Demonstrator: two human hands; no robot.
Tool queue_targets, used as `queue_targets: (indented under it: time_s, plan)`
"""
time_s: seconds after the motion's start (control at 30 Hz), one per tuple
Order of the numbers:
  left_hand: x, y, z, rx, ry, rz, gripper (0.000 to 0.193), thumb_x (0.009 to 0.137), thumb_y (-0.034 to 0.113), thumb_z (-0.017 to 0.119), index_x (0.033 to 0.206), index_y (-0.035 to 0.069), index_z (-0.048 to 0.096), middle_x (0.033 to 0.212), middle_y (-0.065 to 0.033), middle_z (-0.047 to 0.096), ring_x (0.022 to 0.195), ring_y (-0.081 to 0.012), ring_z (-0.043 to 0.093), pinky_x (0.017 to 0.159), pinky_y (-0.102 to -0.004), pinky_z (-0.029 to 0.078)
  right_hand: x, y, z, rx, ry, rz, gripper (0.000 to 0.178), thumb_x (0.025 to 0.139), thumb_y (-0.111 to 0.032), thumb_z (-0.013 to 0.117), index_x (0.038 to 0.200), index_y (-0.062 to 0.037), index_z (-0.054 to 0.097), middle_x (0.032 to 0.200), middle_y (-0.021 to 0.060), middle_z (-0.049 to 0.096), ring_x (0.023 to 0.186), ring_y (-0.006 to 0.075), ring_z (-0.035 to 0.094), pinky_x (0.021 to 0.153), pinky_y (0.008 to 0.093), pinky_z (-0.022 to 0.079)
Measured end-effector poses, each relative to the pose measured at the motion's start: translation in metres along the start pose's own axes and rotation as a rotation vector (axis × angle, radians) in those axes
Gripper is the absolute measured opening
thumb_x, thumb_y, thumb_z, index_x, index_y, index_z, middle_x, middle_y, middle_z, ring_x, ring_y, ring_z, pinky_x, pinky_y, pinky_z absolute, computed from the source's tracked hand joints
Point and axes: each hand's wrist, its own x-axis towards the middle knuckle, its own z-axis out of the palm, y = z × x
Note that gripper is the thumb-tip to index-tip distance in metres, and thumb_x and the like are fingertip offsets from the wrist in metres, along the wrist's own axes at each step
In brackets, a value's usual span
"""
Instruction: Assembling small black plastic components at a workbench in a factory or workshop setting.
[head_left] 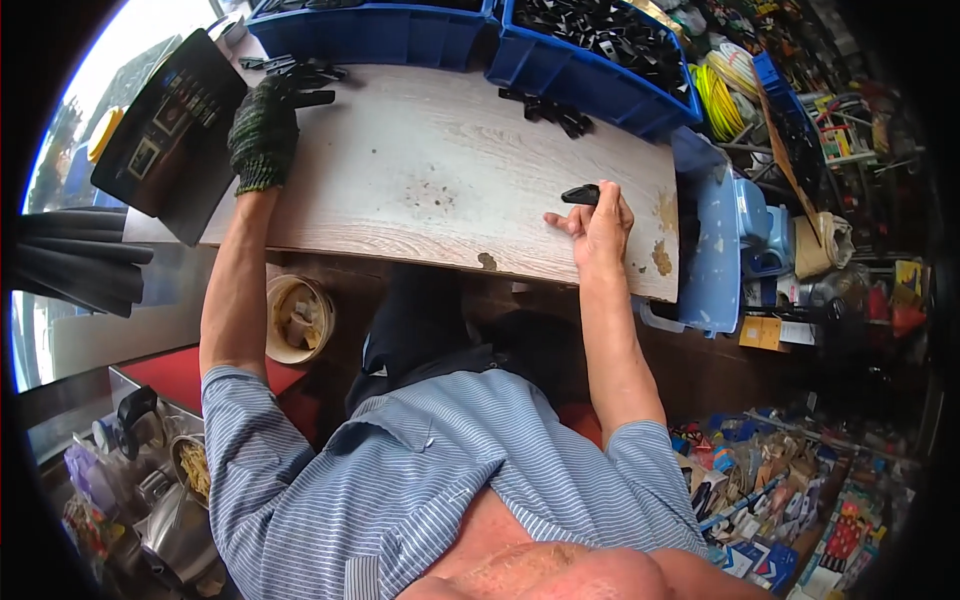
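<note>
My left hand (pixel 264 130), in a dark green knitted glove, reaches to the far left of the table beside several black plastic pieces (pixel 318 72). A black elongated piece (pixel 316 98) juts out from its curled fingers, which partly blend with the dark parts behind. Over the table's right side, my bare right hand (pixel 603 225) pinches a small black clip-like piece (pixel 580 194) between thumb and fingertips. The clip points leftward, and one of the lower fingers stretches out below it. Another small heap of black pieces (pixel 548 110) lies farther back, in front of a blue bin.
Two blue bins (pixel 590 85) line the back of the worn pale table (pixel 400 160), the right one full of black parts. A propped dark tablet (pixel 170 125) stands at left. Below are a round bucket (pixel 300 318) and, at right, a blue plastic container (pixel 712 240); crowded shelves lie beyond.
</note>
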Motion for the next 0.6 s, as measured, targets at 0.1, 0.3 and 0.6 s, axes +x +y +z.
queue_targets:
  time_s: [0.1, 0.3, 0.6]
  plan:
    - [-0.01, 0.042, -0.012, -0.251, 0.144, 0.062, 0.03, 0.092, 0.015, 0.059, 0.122, 0.013, 0.065, 0.11, -0.0119, 0.069, 0.103, -0.0331, 0.064, 0.09, -0.0443, 0.052, 0.034, -0.026, -0.034, 0.076, 0.334, 0.013, 0.032, 0.094, -0.036, 0.055, 0.087, -0.0068, 0.046, 0.051, 0.0037, 0.028, 0.043, 0.0185, 0.039, 0.061, 0.057, 0.059]
    - [-0.022, 0.064, -0.018, -0.29, -0.15, 0.124, 0.034, 0.09, 0.008, 0.059, 0.123, 0.014, 0.065, 0.114, -0.0108, 0.069, 0.102, -0.0317, 0.065, 0.089, -0.0424, 0.052, 0.085, -0.063, -0.113, -0.02, 0.733, -0.069, 0.04, 0.088, -0.041, 0.065, 0.105, -0.0058, 0.057, 0.058, 0.0077, 0.041, 0.052, 0.0194, 0.048, 0.061, 0.0496, 0.063]
    - [-0.024, 0.072, -0.019, -0.367, -0.109, 0.218, 0.028, 0.091, 0.01, 0.057, 0.116, 0.012, 0.067, 0.106, -0.0119, 0.07, 0.095, -0.0334, 0.066, 0.083, -0.0437, 0.053, 0.073, -0.039, -0.047, -0.225, 0.235, -0.048, 0.029, 0.084, -0.024, 0.078, 0.095, -0.005, 0.059, 0.048, 0.0006, 0.036, 0.041, 0.0131, 0.046, 0.054, 0.0422, 0.06]
